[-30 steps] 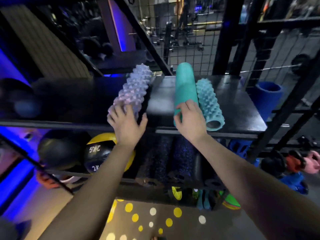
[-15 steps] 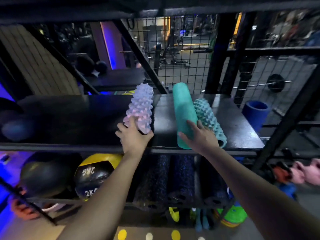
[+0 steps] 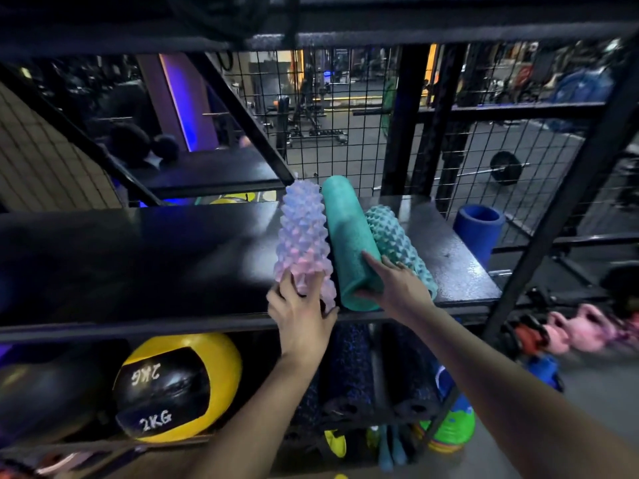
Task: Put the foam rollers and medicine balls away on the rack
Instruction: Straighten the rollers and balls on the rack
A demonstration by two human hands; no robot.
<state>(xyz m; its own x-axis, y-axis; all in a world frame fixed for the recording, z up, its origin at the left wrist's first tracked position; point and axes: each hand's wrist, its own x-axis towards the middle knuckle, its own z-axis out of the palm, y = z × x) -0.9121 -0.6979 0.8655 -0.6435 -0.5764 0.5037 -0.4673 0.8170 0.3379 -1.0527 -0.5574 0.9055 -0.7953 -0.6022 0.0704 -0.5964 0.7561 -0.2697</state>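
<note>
Your left hand (image 3: 301,318) grips pink spiky roller (image 3: 302,242), touching smooth teal roller (image 3: 345,236) on shelf (image 3: 138,257); right hand (image 3: 397,288) rests straight-fingered on the teal one.

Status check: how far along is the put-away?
Done: the yellow 2KG medicine ball and dark rollers sit beneath the upper shelf, where the bumpy teal roller lies. In hand: the left hand grips the pink spiky roller, the right hand presses the smooth teal roller, both on that shelf. Left: let go; perhaps the blue roller standing beyond the shelf's right end.

pink-lilac roller (image 3: 302,247), teal rollers (image 3: 349,243) — yellow-black ball (image 3: 176,388)
</note>
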